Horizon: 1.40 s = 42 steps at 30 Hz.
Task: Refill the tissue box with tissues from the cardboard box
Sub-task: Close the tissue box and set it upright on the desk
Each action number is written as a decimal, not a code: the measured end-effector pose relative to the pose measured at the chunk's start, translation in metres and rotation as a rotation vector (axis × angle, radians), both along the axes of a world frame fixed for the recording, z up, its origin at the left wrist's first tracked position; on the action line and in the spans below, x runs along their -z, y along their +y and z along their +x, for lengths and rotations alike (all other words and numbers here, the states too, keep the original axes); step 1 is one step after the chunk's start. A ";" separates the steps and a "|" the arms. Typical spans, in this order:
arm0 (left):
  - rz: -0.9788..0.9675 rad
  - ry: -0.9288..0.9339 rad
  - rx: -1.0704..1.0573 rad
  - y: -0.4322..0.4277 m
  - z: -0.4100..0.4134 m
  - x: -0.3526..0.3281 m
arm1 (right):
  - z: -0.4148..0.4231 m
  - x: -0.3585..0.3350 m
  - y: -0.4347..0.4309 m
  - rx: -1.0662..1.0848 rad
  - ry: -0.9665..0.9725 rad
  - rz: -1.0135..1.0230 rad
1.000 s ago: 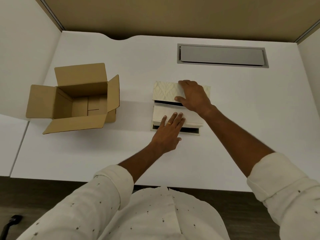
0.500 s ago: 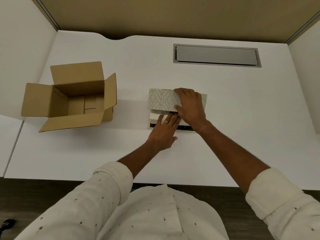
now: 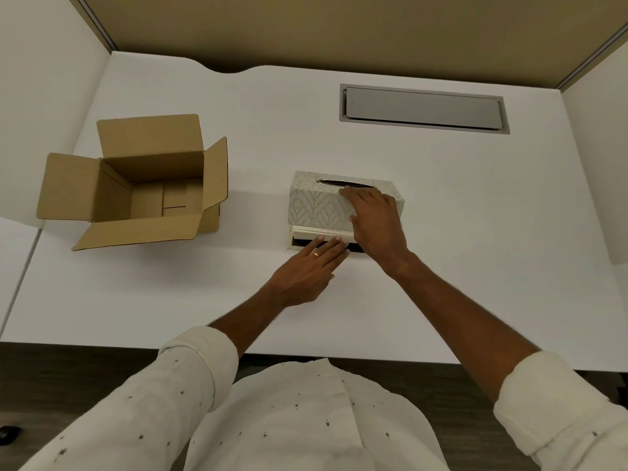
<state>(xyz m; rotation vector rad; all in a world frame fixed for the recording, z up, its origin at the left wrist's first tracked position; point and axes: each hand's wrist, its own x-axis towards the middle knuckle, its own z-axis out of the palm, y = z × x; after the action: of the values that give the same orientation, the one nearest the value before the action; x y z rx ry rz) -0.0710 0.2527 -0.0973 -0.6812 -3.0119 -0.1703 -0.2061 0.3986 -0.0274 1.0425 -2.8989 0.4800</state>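
The tissue box cover (image 3: 317, 205), pale with a leaf pattern and an oval slot on top, stands almost closed over its cream base (image 3: 302, 234) at the middle of the white desk. My right hand (image 3: 375, 220) grips the cover's top and front. My left hand (image 3: 307, 266) lies flat, its fingertips pressing the front edge of the base, where a thin dark gap shows. The brown cardboard box (image 3: 142, 185) stands open to the left, and I see only bare cardboard inside. No tissues are visible.
A grey cable hatch (image 3: 423, 108) is set into the white desk (image 3: 475, 266) at the back right. Partition walls close the desk on the left, right and back. A second desktop edge adjoins at far left.
The cover has swung from lying open behind the base to nearly closed over it, guided by my right hand. My left hand slid back from the tissues to the base's front edge.
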 end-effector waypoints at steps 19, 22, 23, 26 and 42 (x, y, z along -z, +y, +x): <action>-0.157 -0.046 -0.317 -0.046 -0.057 -0.046 | 0.014 0.022 0.004 -0.020 0.079 0.242; -0.173 -0.067 -0.317 -0.044 -0.069 -0.053 | 0.012 0.028 0.007 -0.023 0.113 0.255; -0.167 -0.072 -0.319 -0.044 -0.072 -0.054 | 0.011 0.029 0.007 -0.023 0.121 0.257; -0.168 -0.100 -0.318 -0.043 -0.077 -0.059 | 0.010 0.030 0.005 -0.022 0.131 0.260; -0.297 -0.162 -0.311 -0.039 -0.069 -0.059 | 0.013 0.035 0.018 -0.070 0.140 0.237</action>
<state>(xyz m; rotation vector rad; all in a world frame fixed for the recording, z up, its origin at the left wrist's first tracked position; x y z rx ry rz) -0.1403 0.2136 -0.0381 -0.2107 -3.2819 0.2512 -0.1928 0.4169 -0.0622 1.1567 -2.8516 0.0598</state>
